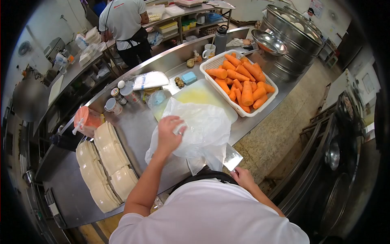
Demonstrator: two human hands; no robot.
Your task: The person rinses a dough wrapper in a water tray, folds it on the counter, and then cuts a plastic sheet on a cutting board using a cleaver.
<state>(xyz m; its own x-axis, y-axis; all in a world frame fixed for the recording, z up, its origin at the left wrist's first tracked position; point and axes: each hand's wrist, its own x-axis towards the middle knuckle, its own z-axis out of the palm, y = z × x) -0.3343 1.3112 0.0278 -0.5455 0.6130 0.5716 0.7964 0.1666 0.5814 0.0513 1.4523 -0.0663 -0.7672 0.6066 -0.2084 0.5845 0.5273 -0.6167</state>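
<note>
A crumpled white plastic bag [203, 126] lies over the near part of a cutting board [199, 93] and the steel counter. My left hand [170, 132] is over the left part of this bag, its fingers curved and apart; whether they touch the plastic is hard to tell. Low at the counter's near edge, my right hand [242, 177] grips the handle of a cleaver [232, 158]. Its broad shiny blade points up beside the bag's lower corner. Beyond the board stands a white plastic basket [266, 103] piled with peeled carrots [247, 92].
Stacked dough sheets [111, 148] sit on the left of the counter, near a tied bag of orange contents [87, 120]. Mugs and jars [118, 96] line the back edge. Tall steel steamers [284, 44] stand far right. A co-worker [124, 24] stands at another bench.
</note>
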